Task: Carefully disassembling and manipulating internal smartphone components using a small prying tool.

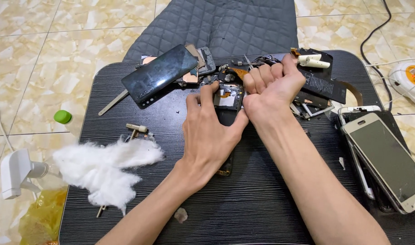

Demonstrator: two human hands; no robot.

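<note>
Lying on the black table [262, 199], mostly hidden under the left hand [212, 131]: an opened phone [228, 97], only its upper end with bare circuit parts and its lower edge near the wrist showing. Pressing down flat on that phone, the left hand, fingers spread and fingertips reaching its top edge. Touching it on the right, the right hand [273, 86], curling into a closed fist just above the phone's upper right corner; impossible to tell whether anything thin is being pinched inside the fist, since the fingers are covering it. Resting just behind the hands, a jumble of small parts [243, 68], too tangled to make out one by one. Leaning over that heap at the left, a dark phone back cover [160, 75] with a metal pry tool [113, 102] sticking out from beneath. Lying behind the right fist, a black battery [323, 86] and a small white tube [314, 62]. Sitting at the table's right edge and partly cut off, a stack of phones [388, 159] with cracked screens. Spreading over the left side, a wad of white cotton [103, 165], well apart from the hands. Standing off the table at the left, half cut off, a spray bottle [21, 172].
</note>
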